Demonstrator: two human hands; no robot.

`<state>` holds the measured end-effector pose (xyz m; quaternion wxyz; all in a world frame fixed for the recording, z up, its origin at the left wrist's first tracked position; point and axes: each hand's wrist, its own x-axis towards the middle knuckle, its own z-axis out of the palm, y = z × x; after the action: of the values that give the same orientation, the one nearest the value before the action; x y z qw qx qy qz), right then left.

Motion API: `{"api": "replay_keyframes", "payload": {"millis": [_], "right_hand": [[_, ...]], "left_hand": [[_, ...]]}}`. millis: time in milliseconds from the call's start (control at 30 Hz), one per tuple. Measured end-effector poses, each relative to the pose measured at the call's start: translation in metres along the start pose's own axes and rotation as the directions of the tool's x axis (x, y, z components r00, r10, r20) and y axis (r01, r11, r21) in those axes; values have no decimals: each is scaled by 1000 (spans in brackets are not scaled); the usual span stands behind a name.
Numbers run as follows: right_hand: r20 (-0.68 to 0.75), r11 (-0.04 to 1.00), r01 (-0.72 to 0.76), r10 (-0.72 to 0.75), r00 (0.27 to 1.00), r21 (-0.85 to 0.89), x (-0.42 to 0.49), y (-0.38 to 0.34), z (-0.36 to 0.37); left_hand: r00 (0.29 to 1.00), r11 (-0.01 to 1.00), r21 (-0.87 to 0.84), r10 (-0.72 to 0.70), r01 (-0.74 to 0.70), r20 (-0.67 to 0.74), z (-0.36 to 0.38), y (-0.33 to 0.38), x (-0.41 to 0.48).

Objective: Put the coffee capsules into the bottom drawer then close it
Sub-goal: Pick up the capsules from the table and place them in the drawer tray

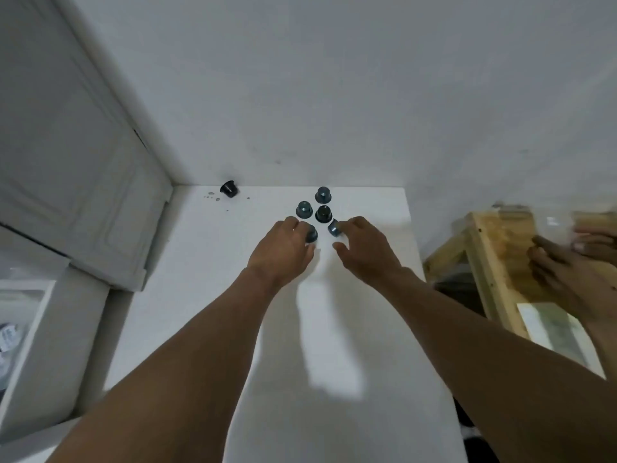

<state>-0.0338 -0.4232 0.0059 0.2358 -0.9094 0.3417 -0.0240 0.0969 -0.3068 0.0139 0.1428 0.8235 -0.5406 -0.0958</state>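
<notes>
Left hand (283, 248) grips a blue capsule (312, 234) mid-frame, right hand (367, 250) pinches a tilted capsule (334, 227) beside it, three more capsules (323, 213) just above, black capsule (229, 188) upper left

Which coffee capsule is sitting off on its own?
The black capsule at the back left of the white table, tipped on its side; the other five capsules cluster together farther right.
</notes>
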Motion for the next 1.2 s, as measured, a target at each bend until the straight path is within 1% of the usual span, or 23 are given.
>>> {"api": "replay_keyframes", "payload": {"millis": [200, 300, 500, 633, 800, 900, 1067, 1200], "right_hand": [[11, 1000, -13, 13, 1000, 11, 37, 13, 22], [17, 1000, -3, 3, 1000, 11, 48, 19, 30], [14, 1000, 27, -27, 1000, 16, 60, 26, 41], [15, 999, 39, -39, 999, 19, 60, 25, 40], [-10, 998, 55, -55, 998, 10, 49, 12, 25], [-47, 996, 84, -83, 995, 5, 36, -3, 5], [-158, 991, 134, -137, 978, -28, 4, -37, -32], [-171, 992, 121, -127, 977, -43, -36, -73, -64]], "left_hand": [[998, 998, -28, -53, 54, 30, 31, -15, 41], [999, 999, -31, -33, 34, 37, 47, -21, 52], [1000, 998, -59, 1, -2, -2, 70, -31, 64], [999, 997, -74, 5, -8, -39, 72, -34, 65], [999, 1000, -24, 11, -12, -38, 49, -26, 57], [998, 1000, 1, 3, -3, -69, 24, -17, 44], [988, 999, 38, 40, -35, -148, -31, 1, 7], [965, 992, 103, 93, -70, -244, -78, 20, -40]]}}
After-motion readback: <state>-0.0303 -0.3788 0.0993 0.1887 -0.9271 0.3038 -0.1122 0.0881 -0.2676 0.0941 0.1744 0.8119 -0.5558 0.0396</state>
